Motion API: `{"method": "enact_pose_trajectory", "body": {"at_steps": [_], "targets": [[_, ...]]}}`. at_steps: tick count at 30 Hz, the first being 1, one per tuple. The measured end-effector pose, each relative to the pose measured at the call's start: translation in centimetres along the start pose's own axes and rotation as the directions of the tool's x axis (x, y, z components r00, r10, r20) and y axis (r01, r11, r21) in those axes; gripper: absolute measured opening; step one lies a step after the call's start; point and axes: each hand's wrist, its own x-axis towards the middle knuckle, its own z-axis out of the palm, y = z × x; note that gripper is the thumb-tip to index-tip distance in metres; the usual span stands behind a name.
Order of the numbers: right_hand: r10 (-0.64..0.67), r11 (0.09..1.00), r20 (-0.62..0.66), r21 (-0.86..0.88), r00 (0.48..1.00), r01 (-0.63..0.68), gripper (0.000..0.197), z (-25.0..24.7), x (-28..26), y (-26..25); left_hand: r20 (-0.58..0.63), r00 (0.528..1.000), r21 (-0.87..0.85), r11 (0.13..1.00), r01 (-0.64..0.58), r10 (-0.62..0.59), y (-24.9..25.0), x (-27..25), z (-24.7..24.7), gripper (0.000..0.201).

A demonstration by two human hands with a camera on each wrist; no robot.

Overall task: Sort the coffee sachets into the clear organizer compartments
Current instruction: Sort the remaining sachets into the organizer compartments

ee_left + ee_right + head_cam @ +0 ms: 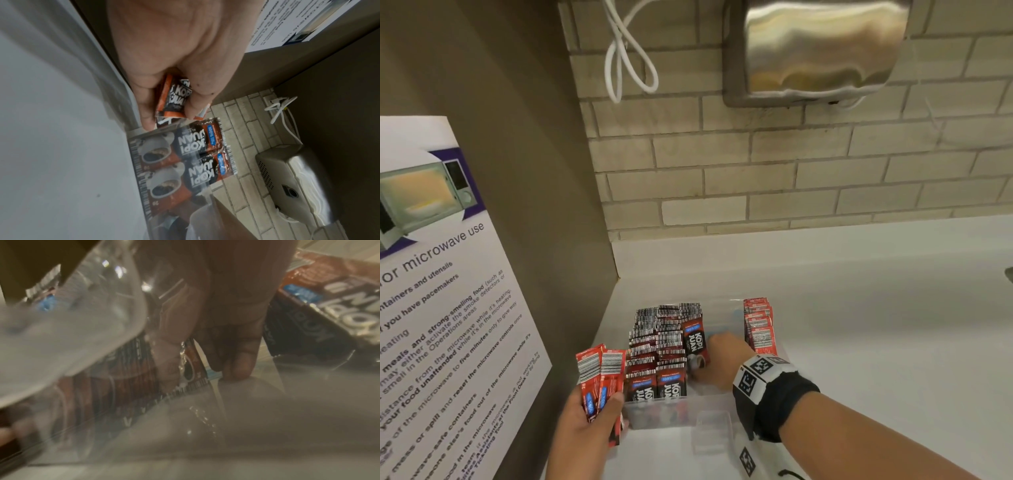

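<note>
Sachets in clear organizer: red and black, blue label, white lettering, barcode stripes. Counter white. Wall tiles beige. Wrist strap black with black-and-white square markers. Dispenser brushed silver.

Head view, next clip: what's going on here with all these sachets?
A person is filling a clear plastic organizer on a white counter with red-and-black Kopi Juan coffee sachets. Its left compartments are packed with upright rows. The right hand is down inside the organizer, pressed against one upright sachet beside those rows. The left hand grips a bundle of sachets just left of the organizer. Another red stack stands at its right side.
</note>
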Motion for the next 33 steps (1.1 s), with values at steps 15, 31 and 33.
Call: {"method": "enact_pose_trajectory", "body": {"at_steps": [15,31,33], "targets": [[0.097,0.959,-0.330,0.283,0.939,0.000,0.021,-4.4,-3.6,0.5,0.119,0.980,-0.480,0.874,-0.083,0.158,6.0,-1.1,-0.6,0.011],[0.037,0.273,-0.358,0.902,0.933,0.335,0.030,-5.4,-7.0,-3.0,0.490,0.864,-0.450,0.882,0.141,0.112,9.2,-2.1,6.8,0.042],[0.103,0.296,-0.413,0.881,0.905,0.368,0.026,-5.4,-6.7,-2.8,0.498,0.861,-0.471,0.866,0.167,0.104,9.0,-2.1,6.8,0.035]]}}
